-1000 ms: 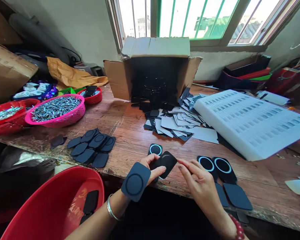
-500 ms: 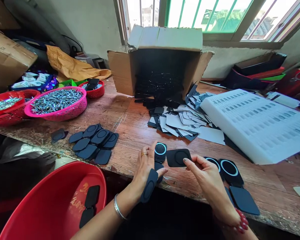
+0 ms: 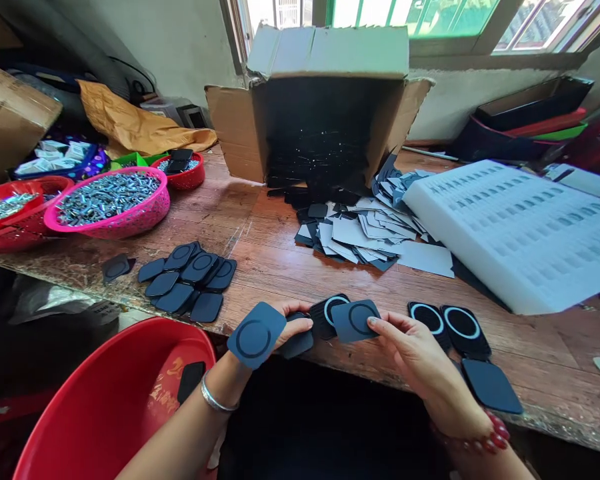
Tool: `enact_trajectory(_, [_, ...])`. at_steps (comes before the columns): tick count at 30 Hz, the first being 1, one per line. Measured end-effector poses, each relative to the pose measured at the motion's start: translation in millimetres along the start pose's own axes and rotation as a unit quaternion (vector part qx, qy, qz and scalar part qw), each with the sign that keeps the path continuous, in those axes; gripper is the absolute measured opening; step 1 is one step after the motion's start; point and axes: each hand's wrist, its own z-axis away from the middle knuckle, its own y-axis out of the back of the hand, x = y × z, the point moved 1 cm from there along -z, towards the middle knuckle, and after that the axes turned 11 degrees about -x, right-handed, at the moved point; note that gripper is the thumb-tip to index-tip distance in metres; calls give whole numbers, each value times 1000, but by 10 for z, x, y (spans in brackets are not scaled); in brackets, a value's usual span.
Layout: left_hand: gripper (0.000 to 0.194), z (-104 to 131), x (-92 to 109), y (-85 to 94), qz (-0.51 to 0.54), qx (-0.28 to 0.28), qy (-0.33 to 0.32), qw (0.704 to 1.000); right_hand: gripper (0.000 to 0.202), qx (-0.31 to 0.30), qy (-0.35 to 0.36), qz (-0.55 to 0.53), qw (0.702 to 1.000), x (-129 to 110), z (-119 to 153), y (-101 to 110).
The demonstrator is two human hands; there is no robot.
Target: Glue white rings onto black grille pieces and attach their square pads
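Note:
My right hand (image 3: 405, 340) pinches a thin black square sheet with a ring mark (image 3: 347, 327) by its right edge. Just behind that sheet is a ribbed black folding charger pad with a pale ring (image 3: 324, 319), its lower flap (image 3: 299, 344) under my left thumb. The fingers of my left hand (image 3: 289, 328) are closed on this pad near the table edge. A second black ring-marked sheet (image 3: 257, 333) rests against the back of my left hand and wrist. Beside my right hand lie more pads with pale rings (image 3: 461, 328), one with its plain flap (image 3: 493, 387) folded out.
Several dark squares (image 3: 200, 268) are heaped at left. A red tub (image 3: 80, 393) sits below the edge. Metal parts fill a pink basket (image 3: 107, 230). An open carton (image 3: 233, 133), loose white and black sheets (image 3: 353, 233) and a white foam tray (image 3: 480, 260) stand behind.
My left hand has turned and gripped the pad, tilting it and moving it closer to the sheet. The sheet on my left wrist now faces up. My right hand still holds its sheet.

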Motion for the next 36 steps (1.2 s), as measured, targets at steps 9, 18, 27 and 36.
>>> enact_trajectory(9, [31, 47, 94, -378, 144, -65, 13, 987, 32, -18, -51, -48, 997, 120, 120, 68])
enact_trajectory(18, [37, 57, 150, -484, 139, -60, 42, 988, 33, -4, -37, -47, 998, 50, 227, 45])
enact_trajectory(27, [34, 58, 191, -517, 118, -67, 31, 990, 35, 6, -41, -21, 999, 99, 239, 102])
enact_trajectory(36, [30, 45, 215, -556, 110, -78, 33, 990, 38, 25, -17, -3, 1000, 58, 245, 87])
